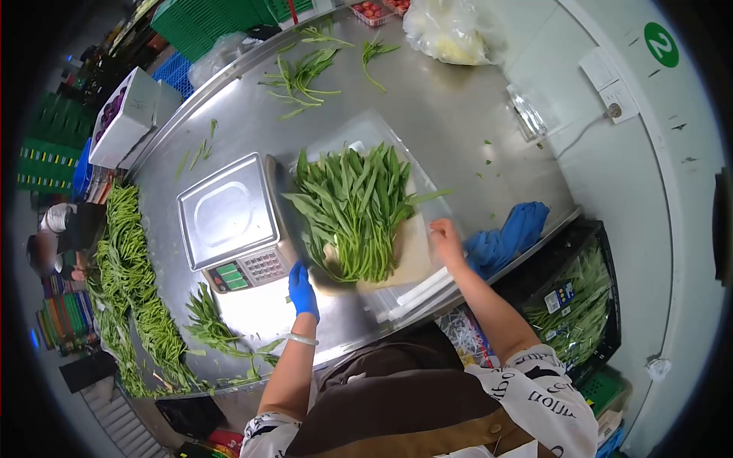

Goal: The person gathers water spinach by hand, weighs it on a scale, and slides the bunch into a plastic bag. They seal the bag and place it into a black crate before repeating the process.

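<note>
A bunch of long-leaved water spinach (pixel 355 206) lies in the middle of the steel table, leaves pointing away from me. Under it are a pale cutting board (pixel 416 256) and clear plastic bags (pixel 378 133). My left hand (pixel 304 291), in a blue glove, is beside the keypad corner of a digital scale (pixel 229 217), fingers stretched forward; nothing shows in it. At the right edge of the plastic is my bare right hand (pixel 446 243), its fingers curled in. Whatever they may hold is hidden. The scale's metal pan carries nothing.
A blue cloth or glove (pixel 508 238) lies right of my right hand. Long piles of greens (pixel 145 298) line the left edge, with another person (pixel 72 237) beyond. Loose stems (pixel 305 76) and a filled plastic bag (pixel 449 32) are at the back. A black crate (pixel 584 305) holds bagged greens.
</note>
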A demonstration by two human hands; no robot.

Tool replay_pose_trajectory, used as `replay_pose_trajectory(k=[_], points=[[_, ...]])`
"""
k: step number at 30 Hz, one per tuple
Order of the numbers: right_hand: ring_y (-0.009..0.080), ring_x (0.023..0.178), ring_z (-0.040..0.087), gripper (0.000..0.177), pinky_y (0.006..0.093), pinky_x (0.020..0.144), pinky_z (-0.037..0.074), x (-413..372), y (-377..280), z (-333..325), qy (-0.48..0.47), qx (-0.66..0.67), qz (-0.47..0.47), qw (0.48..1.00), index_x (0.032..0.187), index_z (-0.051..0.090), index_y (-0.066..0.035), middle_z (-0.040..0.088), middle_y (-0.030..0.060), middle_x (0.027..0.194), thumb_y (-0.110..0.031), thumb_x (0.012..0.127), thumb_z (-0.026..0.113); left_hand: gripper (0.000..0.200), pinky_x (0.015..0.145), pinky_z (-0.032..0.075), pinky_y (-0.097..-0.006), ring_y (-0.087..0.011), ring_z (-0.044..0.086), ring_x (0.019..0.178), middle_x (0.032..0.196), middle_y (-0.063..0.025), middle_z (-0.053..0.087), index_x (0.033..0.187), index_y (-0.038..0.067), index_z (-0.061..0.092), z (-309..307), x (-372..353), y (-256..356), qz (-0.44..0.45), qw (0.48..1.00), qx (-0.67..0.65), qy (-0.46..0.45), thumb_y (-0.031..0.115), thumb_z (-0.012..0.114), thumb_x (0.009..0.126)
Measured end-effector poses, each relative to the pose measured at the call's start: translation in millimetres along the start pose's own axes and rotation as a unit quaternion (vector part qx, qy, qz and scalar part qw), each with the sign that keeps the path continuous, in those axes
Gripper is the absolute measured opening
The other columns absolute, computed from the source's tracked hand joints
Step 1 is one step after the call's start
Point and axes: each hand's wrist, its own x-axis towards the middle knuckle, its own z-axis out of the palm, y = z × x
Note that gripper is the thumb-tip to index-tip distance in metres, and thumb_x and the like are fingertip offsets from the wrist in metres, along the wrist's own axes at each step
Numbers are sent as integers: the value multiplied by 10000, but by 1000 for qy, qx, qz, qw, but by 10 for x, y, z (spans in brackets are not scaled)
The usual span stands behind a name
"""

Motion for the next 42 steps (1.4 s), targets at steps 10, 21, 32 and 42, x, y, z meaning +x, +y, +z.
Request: replay_pose_trajectory(k=[10,21,32,42], points=[[274,845,619,250,331,765,487,333,-314,18,-124,-64,-138,980,1012,584,-13,635,125,944,69,784,520,353,868,451,-310,-210,551,964,1130,-114,533,1178,8,500,156,275,-424,139,973,159,88,-40,537,831],[225,883,520,65,352,768,460,459,-1192,-231,-206,-418,-506,726,748,612,-83,561,24,846,-117,694,599,202,533,460,-362,-249,597,559,644,-137,595,929,12,608,260,488,80,44,939,278,-197,192,577,840],[214,776,581,80,336,680,446,-1061,-1619,1045,-377,-315,-434,755,692,619,-108,584,22,744,-179,725,606,379,575,517,-382,-258,649,637,766,-104,630,1179,-1,526,-90,-263,462,389,615,662,-180,129,510,823],[210,878,579,107,355,774,469,-1311,-1148,1267,-353,-258,-389,811,775,591,-89,584,30,821,-192,752,605,784,954,419,-402,-341,491,1174,1261,-247,492,1443,32,252,-605,-226,240,254,742,469,-407,124,631,763]])
